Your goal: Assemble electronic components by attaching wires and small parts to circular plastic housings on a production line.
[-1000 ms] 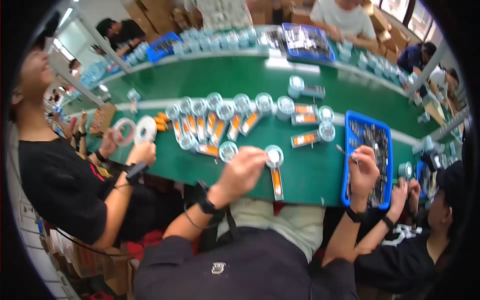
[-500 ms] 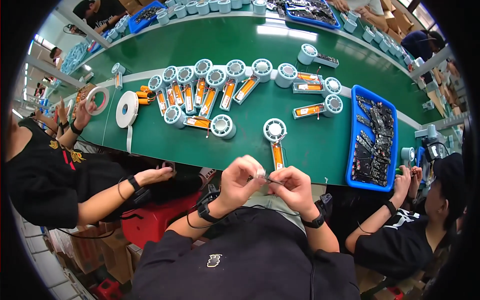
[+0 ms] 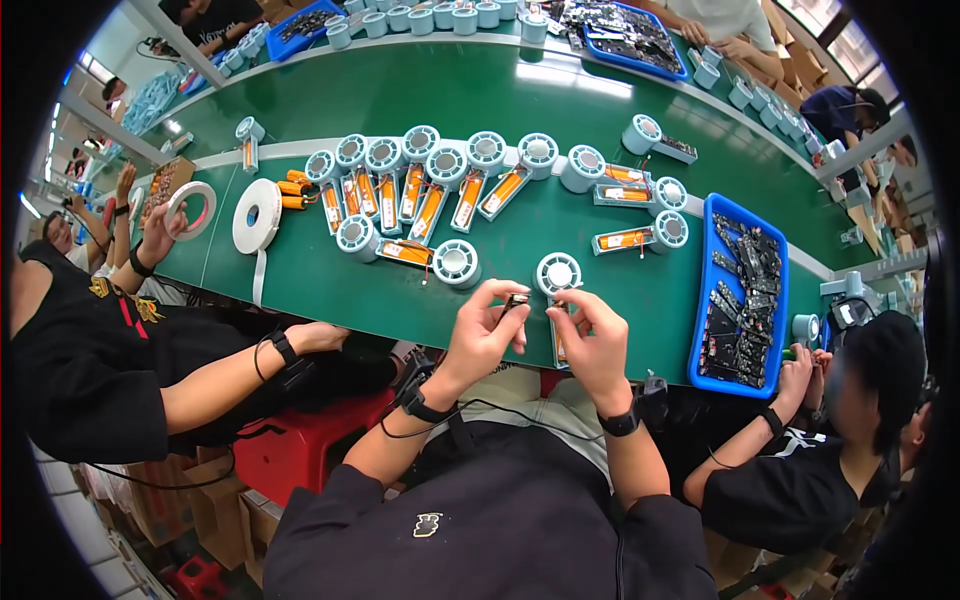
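Note:
My left hand [image 3: 485,332] pinches a small dark circuit board [image 3: 515,301] between thumb and fingertips, above the bench's near edge. Just to its right, my right hand [image 3: 592,345] is closed, thumb against fingers; what lies between them is too small to make out. Directly beyond both hands is a light-blue handheld fan body [image 3: 558,272] with a round slotted head. Its handle points toward me, mostly covered by my right hand. Similar fan bodies [image 3: 447,165] with orange batteries in their open handles lie in a loose row farther back.
A blue tray [image 3: 700,300] of dark circuit boards sits at the right. A white tape roll [image 3: 257,216] and loose orange batteries [image 3: 297,188] lie left on the green bench [image 3: 330,280]. Co-workers sit on both sides; the left one's hand holds another tape ring [image 3: 190,210].
My hands have moved forward over the bench edge and slightly apart, the right one now over the nearest fan's handle. The left co-worker's lower hand has turned over.

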Tool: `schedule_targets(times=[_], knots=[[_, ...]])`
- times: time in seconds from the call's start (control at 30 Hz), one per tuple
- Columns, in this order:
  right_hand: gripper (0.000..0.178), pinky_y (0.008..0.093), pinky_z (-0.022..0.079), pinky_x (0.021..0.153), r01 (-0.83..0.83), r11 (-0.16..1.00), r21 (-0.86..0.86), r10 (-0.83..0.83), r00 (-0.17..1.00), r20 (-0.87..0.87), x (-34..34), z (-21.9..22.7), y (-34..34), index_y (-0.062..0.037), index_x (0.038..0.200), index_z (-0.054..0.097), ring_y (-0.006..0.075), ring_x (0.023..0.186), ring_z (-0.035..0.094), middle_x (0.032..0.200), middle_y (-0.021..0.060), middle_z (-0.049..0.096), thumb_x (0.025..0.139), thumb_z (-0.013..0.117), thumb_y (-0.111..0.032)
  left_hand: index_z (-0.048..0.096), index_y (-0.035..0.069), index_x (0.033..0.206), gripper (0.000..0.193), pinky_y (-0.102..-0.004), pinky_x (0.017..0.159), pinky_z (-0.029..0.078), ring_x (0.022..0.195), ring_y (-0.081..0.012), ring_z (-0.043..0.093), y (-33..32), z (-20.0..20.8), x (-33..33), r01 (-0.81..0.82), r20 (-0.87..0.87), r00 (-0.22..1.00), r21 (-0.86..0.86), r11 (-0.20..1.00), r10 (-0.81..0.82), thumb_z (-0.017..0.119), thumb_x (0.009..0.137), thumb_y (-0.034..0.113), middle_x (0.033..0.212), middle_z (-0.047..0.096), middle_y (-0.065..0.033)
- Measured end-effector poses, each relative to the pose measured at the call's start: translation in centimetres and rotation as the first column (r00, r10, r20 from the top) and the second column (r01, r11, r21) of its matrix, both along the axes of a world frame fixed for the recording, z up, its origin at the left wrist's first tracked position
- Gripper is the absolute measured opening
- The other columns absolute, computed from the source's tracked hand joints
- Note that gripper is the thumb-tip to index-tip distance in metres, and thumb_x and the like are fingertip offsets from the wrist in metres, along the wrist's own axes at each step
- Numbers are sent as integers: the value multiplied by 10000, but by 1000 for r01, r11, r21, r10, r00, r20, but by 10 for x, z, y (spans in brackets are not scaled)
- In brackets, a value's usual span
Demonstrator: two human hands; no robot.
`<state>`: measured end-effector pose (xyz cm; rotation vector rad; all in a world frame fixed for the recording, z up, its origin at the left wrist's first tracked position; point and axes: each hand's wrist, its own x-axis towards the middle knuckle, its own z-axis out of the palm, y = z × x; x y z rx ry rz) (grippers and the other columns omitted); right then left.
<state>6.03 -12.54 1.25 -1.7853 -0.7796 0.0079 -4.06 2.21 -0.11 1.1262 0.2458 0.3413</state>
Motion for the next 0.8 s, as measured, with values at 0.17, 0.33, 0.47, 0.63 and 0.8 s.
schedule_targets(times=[0.17,0.33,0.47,0.63,0.8], knots=[[128,203,386,510,-61,997,40,68,975,-214,6,-2,6,1,999,741,30,594,530,825,19,683,884,713,49,609,11,1272,258,-208,615,450,737,-60,536,-3,-14,10,33,-22,999,185,982,-30,595,1017,42,995,548,-23],[120,260,465,559,-124,991,-57,119,990,-79,13,-2,4,-6,993,746,118,650,611,872,76,681,890,699,35,634,8,1295,294,-209,664,431,789,-62,504,-5,-21,11,-13,55,998,244,970,-1,602,1008,59,1104,540,-15],[131,325,524,592,-99,991,-90,110,987,116,16,-1,3,-22,995,739,229,682,670,867,101,665,885,690,29,610,-13,1316,299,-214,662,444,785,-60,517,-9,-23,14,-20,55,998,280,960,5,567,1032,74,1115,538,-21],[108,358,525,591,-81,981,-174,130,948,292,20,-1,4,-13,951,702,270,691,673,879,105,666,858,686,38,572,-18,1348,318,-243,767,515,838,-94,590,-13,-29,18,-36,69,998,368,929,12,559,1041,63,1150,555,-41],[102,377,532,607,-52,969,-241,157,885,438,24,-2,3,-51,891,650,270,747,666,880,73,653,823,723,-30,539,-12,1356,329,-291,871,554,907,-137,649,-21,-27,20,-7,86,996,141,990,-5,572,1032,38,1151,594,-66]])
